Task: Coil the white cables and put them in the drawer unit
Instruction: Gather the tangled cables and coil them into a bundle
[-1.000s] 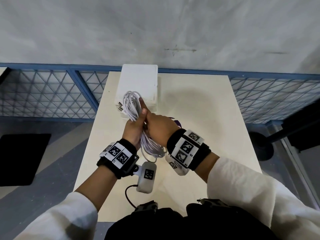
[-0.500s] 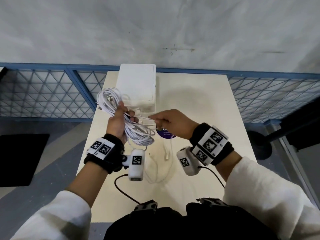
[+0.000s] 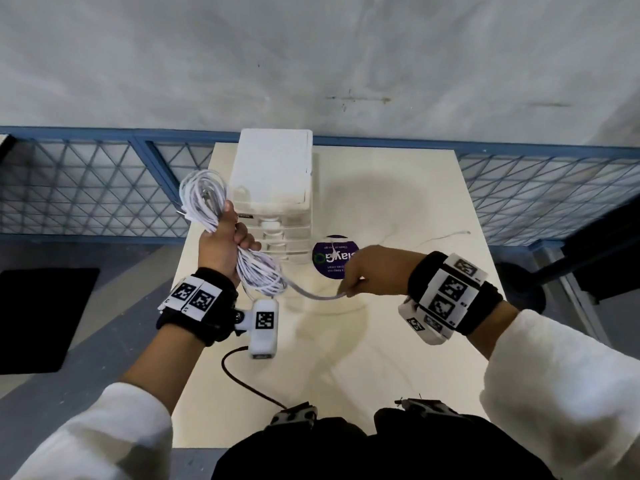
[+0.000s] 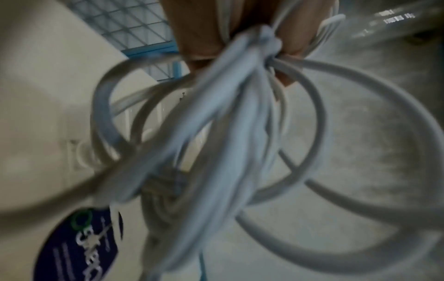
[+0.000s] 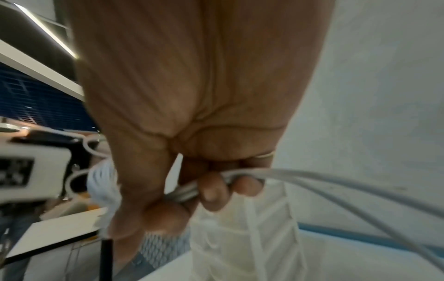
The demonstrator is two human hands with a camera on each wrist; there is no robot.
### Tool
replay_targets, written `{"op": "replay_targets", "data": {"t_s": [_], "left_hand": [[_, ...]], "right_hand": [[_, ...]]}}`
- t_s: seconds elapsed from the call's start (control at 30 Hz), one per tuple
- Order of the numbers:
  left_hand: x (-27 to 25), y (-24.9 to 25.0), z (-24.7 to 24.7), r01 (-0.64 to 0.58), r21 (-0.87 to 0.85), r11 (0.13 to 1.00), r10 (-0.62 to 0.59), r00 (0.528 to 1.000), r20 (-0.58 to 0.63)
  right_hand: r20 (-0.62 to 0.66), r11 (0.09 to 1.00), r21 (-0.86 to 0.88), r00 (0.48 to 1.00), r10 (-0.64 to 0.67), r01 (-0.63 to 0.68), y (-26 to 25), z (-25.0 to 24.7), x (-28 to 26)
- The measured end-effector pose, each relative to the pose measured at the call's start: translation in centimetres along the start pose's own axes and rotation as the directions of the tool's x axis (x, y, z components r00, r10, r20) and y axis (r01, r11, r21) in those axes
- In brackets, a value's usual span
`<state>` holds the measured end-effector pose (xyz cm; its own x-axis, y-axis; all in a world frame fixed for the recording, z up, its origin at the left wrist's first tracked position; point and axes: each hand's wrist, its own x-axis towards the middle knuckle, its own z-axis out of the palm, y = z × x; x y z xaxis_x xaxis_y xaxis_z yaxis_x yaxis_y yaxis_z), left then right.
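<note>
White cable bundle (image 3: 221,230) sits in my left hand (image 3: 221,244), held up over the table's left edge, just left of the drawer unit (image 3: 273,188). Thin round cord, smooth matte sheath, many loose oval loops pinched at the waist so they fan out above and below the fist. Left wrist view is blurry, but the fingers (image 4: 199,38) are plainly wrapped round the gathered strands and the loops hang free below them.

One strand (image 3: 311,295) leaves the lower loops and sags across to my right hand (image 3: 374,271), near side of the table, right of the bundle. Right wrist view: fingers (image 5: 213,192) curled tight on two or three runs of cord, which trail off to the right.

Drawer unit: white plastic box, flat top with rounded corners, translucent drawer fronts stacked down the near face with round pulls. Drawers look closed; contents can't tell.

Just right of its base lies a round dark purple sticker (image 3: 334,258) with white print, flat on the table (image 3: 398,358). Tabletop is pale, smooth, slightly glossy. A thin loose wire (image 3: 446,237) lies far right on it.

Behind: blue metal mesh fence (image 3: 86,188), rough grey concrete wall (image 3: 311,57).
</note>
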<state>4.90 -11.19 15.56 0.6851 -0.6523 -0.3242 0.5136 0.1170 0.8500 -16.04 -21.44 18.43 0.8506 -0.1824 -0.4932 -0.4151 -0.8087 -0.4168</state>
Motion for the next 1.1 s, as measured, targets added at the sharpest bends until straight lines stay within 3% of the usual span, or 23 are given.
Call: {"op": "replay_targets", "data": {"t_s": [0.07,0.13,0.23,0.3,0.37,0.47,0.57,0.67,0.83,1.0,1.1], "left_hand": [[-0.3,-0.5,0.4,-0.041,0.101,0.994,0.038,0.999,0.037],[-0.7,-1.1,1.1,-0.058,0.147,0.987,0.049,0.997,0.063],[-1.6,-2.1,2.3,-0.091,0.233,0.968,0.075,0.994,0.073],[-1.9,-2.3,3.0,-0.104,0.342,0.934,0.082,0.993,0.079],[-2.0,-2.3,3.4,-0.089,0.436,0.896,0.075,0.996,0.049],[-2.4,-2.5,3.6,-0.037,0.392,0.919,0.031,0.999,0.02],[-3.2,-2.9,3.4,0.054,0.359,0.932,-0.061,0.998,0.01],[-3.6,-3.0,3.4,0.077,0.373,0.925,-0.098,0.995,0.036],[-3.9,-2.8,3.5,0.03,0.363,0.931,-0.083,0.988,0.133],[-3.0,-2.7,2.6,0.081,0.177,0.981,-0.119,0.969,0.218],[-2.5,-2.3,1.1,0.129,0.041,0.991,-0.135,0.97,0.203]], "right_hand": [[-0.146,0.984,0.079,0.979,-0.144,0.157,-1.1,-1.1,0.2],[-0.31,0.942,0.147,0.918,-0.245,0.301,-2.3,-2.2,0.8],[-0.43,0.896,0.298,0.884,-0.183,0.33,-3.9,-3.3,2.4],[-0.416,0.853,0.447,0.907,-0.067,0.268,-4.6,-3.4,3.5],[-0.42,0.849,0.481,0.908,0.002,0.221,-5.0,-3.2,4.3],[-0.463,0.966,0.249,0.884,0.06,0.065,-5.2,-3.3,4.6],[-0.482,0.996,0.015,0.872,0.087,-0.091,-5.5,-3.8,4.4],[-0.465,0.995,-0.043,0.884,0.056,-0.086,-5.7,-3.9,4.5],[-0.464,0.998,0.002,0.884,0.059,-0.066,-5.5,-4.0,4.6],[-0.416,0.956,0.29,0.906,0.082,0.047,-3.9,-4.6,4.0],[-0.427,0.95,0.31,0.899,0.097,0.045,-1.2,-6.5,2.6]]}}
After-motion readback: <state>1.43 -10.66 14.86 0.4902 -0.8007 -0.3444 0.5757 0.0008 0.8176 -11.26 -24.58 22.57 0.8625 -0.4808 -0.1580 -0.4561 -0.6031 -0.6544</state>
